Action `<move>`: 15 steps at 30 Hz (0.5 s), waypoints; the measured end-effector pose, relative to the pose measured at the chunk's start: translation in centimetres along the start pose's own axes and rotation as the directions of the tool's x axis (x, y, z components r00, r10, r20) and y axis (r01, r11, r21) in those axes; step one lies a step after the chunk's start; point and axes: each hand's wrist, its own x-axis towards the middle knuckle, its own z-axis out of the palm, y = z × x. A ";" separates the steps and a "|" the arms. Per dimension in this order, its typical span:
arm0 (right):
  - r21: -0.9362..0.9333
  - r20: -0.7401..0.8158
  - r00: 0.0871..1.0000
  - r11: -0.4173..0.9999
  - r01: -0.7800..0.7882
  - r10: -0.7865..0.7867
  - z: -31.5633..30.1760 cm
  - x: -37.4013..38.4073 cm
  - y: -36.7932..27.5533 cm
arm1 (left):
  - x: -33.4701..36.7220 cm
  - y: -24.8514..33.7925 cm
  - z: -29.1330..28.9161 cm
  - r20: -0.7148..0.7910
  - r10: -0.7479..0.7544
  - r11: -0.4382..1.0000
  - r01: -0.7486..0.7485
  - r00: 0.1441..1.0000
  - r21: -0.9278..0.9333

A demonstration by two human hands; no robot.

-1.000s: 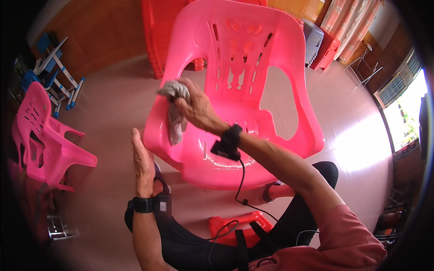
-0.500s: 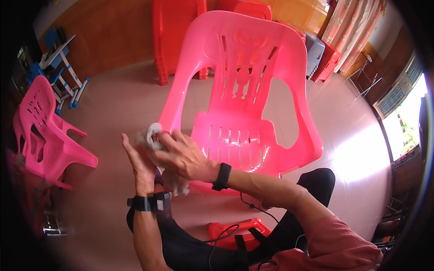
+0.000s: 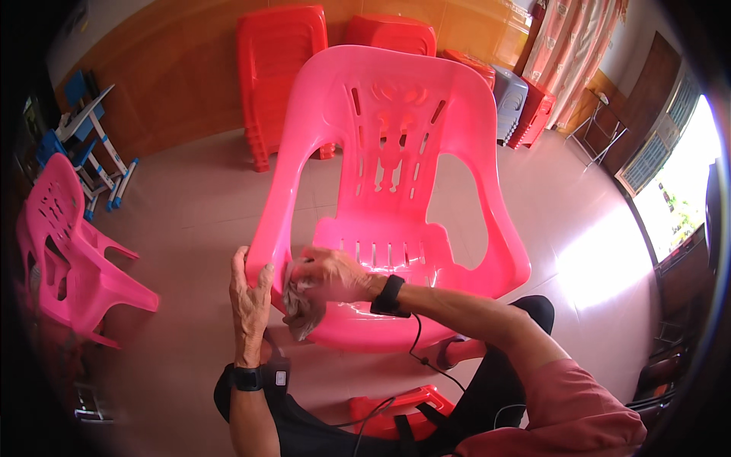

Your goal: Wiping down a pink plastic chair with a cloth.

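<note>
Cloth (image 3: pixel 303 314): grey, crumpled, pressed against the front left corner of the chair seat, below the left armrest.
Right hand (image 3: pixel 331 274): fingers curled shut around the cloth, holding it to the seat edge.
Left hand (image 3: pixel 250 293): fingers together, gripping the front of the left armrest, just beside the cloth.
Chair (image 3: pixel 396 190): pink plastic, upright, facing the person.
Small chair (image 3: pixel 68 251): pink, at floor's left edge.
Stools (image 3: pixel 278 68): red, stacked along the far wall.

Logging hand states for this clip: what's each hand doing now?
Left hand: fingers curled over the pink chair's left armrest edge.
Right hand: closed on a grey cloth.
</note>
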 end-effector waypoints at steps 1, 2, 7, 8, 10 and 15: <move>0.029 -0.044 0.998 0.999 0.038 -0.037 -1.3 0.9 -0.2 | 0.0 0.4 0.2 0.004 0.001 1.000 -0.001 1.000 -0.011; 0.003 -0.100 0.993 0.998 0.066 -0.065 -2.3 1.7 0.1 | 0.1 1.0 0.3 0.016 -0.004 1.000 0.004 1.000 0.006; -0.051 -0.386 0.920 0.997 0.054 -0.070 -6.4 7.4 -0.5 | 0.2 1.0 0.0 0.024 -0.077 0.971 0.069 0.997 0.229; -0.056 -0.388 0.919 0.997 0.051 -0.069 -6.3 8.4 -0.3 | 0.3 1.0 0.1 0.028 -0.074 0.972 0.066 0.997 0.224; -0.156 -0.099 0.940 0.938 0.309 -0.326 -5.7 10.1 0.3 | 0.6 1.4 0.1 0.078 -0.001 0.991 -0.009 0.997 0.134; -0.481 0.013 0.914 0.799 0.361 -0.406 -6.3 12.2 7.5 | 0.3 1.5 0.4 0.031 -0.080 0.954 0.068 0.996 0.291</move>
